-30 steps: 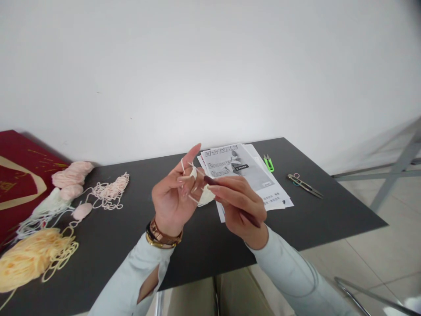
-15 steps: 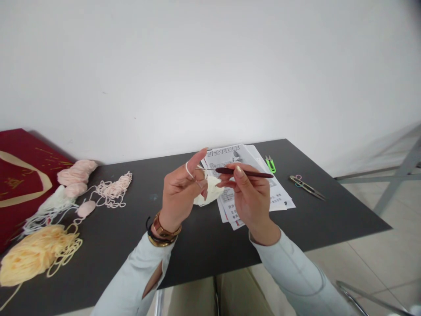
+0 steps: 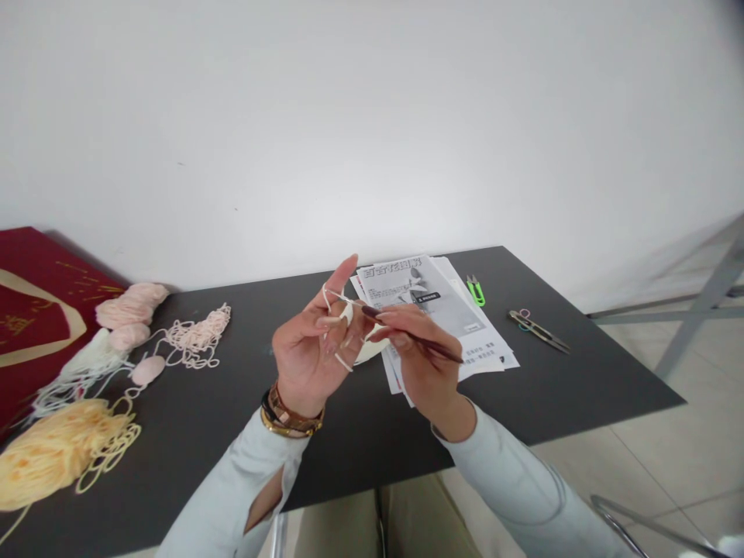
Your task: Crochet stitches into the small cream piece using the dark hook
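Note:
My left hand (image 3: 314, 349) is raised over the table, palm partly turned up, index finger pointing up. White yarn (image 3: 333, 308) loops round that finger and runs across the others, and the hand grips a small white piece of it. In my right hand (image 3: 427, 360) is a crochet hook (image 3: 435, 347) with a dark red handle, held like a pen. Its thin metal tip reaches left to the yarn by my left index finger. Behind the hands lies a cream-white yarn ball (image 3: 372, 350), partly hidden.
Printed sheets (image 3: 459, 310) lie behind my right hand. Green snips (image 3: 475, 291) and metal snips (image 3: 539, 332) are further right. Pink yarn (image 3: 201, 335), yellow yarn (image 3: 58, 449), white yarn (image 3: 87, 360) and a red bag (image 3: 35, 325) occupy the left of the black table (image 3: 360, 457).
My left hand has turned its palm upward and moved slightly left, showing more of the yarn across it. My right hand has moved left and down, with the hook now tilted.

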{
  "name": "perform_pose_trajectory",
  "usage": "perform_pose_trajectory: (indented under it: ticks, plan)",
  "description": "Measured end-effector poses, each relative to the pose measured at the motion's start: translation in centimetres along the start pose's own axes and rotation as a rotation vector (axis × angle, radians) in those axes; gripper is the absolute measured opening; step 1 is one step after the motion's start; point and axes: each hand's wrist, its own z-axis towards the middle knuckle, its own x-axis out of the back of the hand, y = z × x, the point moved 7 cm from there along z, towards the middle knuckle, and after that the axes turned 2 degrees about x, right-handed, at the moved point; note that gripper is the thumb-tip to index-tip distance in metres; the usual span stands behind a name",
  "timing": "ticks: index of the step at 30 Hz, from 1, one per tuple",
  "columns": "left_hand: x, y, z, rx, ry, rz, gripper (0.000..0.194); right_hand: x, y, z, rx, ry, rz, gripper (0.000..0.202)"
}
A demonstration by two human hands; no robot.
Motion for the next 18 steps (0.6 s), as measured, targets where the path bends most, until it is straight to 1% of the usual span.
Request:
perform_pose_trajectory:
  ticks: [1, 3, 4, 6, 10, 14, 18]
  plan:
    - [-0.1, 0.1, 0.0, -0.002, -0.021, 0.013, 0.057, -0.1, 0.7, 0.1, -0.104, 0.018, 0.113, 0.015]
    - [-0.3, 0.2, 0.0, 0.008, -0.070, 0.031, 0.055, -0.5, 1.9, 0.1, -0.283, 0.029, 0.287, 0.014]
    - [-0.5, 0.2, 0.0, 0.021, -0.099, 0.032, 0.055, -0.6, 2.3, 0.1, -0.348, 0.028, 0.352, 0.015]
    - [-0.7, 0.2, -0.1, 0.060, -0.144, 0.029, 0.056, -0.7, 2.6, 0.2, -0.424, 0.020, 0.443, 0.017]
    - [-1.0, -0.1, -0.3, 0.124, -0.182, 0.006, 0.054, -0.7, 2.5, 0.5, -0.459, -0.003, 0.494, 0.019]
    - [-1.2, -0.6, -0.4, 0.187, -0.220, -0.033, 0.053, -0.4, 2.3, 0.7, -0.451, 0.007, 0.478, 0.020]
    - [-1.3, -0.9, -0.6, 0.214, -0.257, -0.051, 0.054, -0.3, 1.8, 0.8, -0.414, -0.030, 0.480, 0.017]
